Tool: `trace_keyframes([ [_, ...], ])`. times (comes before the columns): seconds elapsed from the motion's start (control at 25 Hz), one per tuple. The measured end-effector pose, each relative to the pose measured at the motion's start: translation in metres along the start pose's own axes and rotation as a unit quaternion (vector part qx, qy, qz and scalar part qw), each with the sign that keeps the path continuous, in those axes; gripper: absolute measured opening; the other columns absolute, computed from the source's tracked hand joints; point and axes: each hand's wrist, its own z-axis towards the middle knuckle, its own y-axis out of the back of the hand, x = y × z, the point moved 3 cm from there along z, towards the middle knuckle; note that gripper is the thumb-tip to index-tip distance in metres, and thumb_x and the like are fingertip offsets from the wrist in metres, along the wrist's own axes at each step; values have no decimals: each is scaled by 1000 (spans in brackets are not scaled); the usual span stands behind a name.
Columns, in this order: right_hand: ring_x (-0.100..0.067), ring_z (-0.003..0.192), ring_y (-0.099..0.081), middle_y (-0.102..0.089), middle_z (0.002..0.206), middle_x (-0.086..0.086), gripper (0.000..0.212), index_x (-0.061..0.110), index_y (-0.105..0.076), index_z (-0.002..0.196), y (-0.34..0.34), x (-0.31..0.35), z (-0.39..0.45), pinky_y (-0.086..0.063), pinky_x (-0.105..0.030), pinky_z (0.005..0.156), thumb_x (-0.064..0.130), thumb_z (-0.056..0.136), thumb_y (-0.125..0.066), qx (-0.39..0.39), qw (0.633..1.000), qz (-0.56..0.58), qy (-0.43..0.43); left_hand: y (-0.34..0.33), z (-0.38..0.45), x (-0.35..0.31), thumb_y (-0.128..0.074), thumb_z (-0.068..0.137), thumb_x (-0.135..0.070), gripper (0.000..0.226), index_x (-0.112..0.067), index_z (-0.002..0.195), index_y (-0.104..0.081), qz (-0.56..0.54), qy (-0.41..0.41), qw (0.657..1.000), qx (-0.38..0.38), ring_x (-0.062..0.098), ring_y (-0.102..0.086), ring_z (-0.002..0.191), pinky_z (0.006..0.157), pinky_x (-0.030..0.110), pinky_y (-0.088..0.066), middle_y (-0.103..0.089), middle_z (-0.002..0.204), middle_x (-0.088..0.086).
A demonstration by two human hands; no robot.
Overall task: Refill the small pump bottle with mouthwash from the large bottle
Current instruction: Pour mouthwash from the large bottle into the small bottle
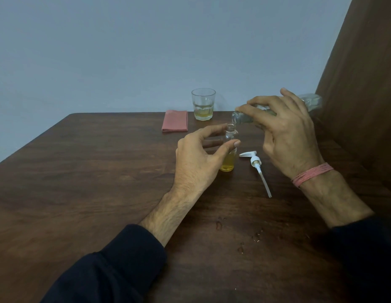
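Observation:
A small clear bottle (230, 147) stands upright on the brown table (102, 182), uncapped, its lower part holding yellow liquid. My left hand (196, 158) curls around it, thumb in front and fingers behind; whether they touch the glass is unclear. My right hand (284, 132) grips the large clear bottle (310, 103), tipped nearly flat, its mouth just above the small bottle's neck. The white pump head (256, 165) with its long tube lies on the table to the right of the small bottle.
A drinking glass (203, 104) with a little yellow liquid stands at the table's far edge. A folded pink cloth (175, 123) lies to its left. Several drops of liquid (240, 235) dot the table near me. A brown panel (365, 84) rises at right.

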Motion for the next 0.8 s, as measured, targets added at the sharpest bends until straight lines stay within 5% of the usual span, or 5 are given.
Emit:
trace_keyframes([
  [0.8, -35, 128, -64, -70, 139, -8, 74, 23, -71, 144, 0, 1, 1, -27, -52, 133, -20, 83, -71, -2, 1000, -10, 2, 0, 0, -1, -97, 88, -42, 53, -26, 136, -83, -14, 0, 1000, 1, -9, -79, 110, 95, 20, -66, -87, 121, -11],
])
